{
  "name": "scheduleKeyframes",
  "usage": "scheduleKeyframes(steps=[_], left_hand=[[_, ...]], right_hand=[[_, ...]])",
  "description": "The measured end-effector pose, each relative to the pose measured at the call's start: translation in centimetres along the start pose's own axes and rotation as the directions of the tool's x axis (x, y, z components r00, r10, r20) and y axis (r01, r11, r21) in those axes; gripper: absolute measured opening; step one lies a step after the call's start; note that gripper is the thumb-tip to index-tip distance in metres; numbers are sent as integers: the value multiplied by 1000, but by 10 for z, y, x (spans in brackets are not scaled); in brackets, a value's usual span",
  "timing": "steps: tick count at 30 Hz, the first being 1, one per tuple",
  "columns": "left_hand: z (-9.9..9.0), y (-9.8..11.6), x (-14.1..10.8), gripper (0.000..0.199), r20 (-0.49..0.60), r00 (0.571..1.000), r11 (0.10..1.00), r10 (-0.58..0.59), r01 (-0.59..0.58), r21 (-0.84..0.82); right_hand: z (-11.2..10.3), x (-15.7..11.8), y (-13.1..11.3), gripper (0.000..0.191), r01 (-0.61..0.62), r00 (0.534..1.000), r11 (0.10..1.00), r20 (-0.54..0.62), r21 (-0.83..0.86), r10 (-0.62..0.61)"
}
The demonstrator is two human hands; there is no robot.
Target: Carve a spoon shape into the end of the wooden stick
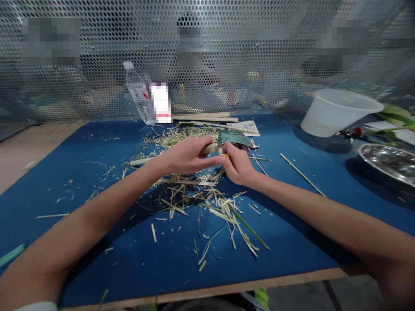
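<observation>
My left hand [191,154] is wrapped round a pale, peeled stalk [141,162]. One end of the stalk sticks out left past my wrist, and its other end shows beside my thumb. My right hand [238,163] meets the left at the middle of the table, closed on a small tool with a yellow handle [227,156]; its working end is mostly hidden by my fingers. Pale shavings [184,190] lie under and around both hands. Just behind my right hand is a dark green packet [235,138].
A clear water bottle [139,97] leans next to a lit phone [161,103] at the back. Long pale strips [204,115] lie behind the shavings. At right are a white plastic tub [333,112] and a metal bowl [385,166]. A perforated metal screen [227,52] closes the back.
</observation>
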State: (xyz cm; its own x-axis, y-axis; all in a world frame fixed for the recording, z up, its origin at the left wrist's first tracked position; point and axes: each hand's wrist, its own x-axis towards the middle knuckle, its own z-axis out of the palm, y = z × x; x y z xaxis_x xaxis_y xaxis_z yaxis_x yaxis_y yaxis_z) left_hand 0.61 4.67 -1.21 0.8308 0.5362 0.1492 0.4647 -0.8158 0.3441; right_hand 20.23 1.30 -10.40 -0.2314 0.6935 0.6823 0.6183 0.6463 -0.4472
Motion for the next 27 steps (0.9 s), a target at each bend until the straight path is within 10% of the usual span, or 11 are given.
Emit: scheduleKeyframes(steps=[27], left_hand=[[2,-1,1,36,30,999,1000,13,-14,16]], right_hand=[[3,-1,4,26,-29,999,999,21,13,29]])
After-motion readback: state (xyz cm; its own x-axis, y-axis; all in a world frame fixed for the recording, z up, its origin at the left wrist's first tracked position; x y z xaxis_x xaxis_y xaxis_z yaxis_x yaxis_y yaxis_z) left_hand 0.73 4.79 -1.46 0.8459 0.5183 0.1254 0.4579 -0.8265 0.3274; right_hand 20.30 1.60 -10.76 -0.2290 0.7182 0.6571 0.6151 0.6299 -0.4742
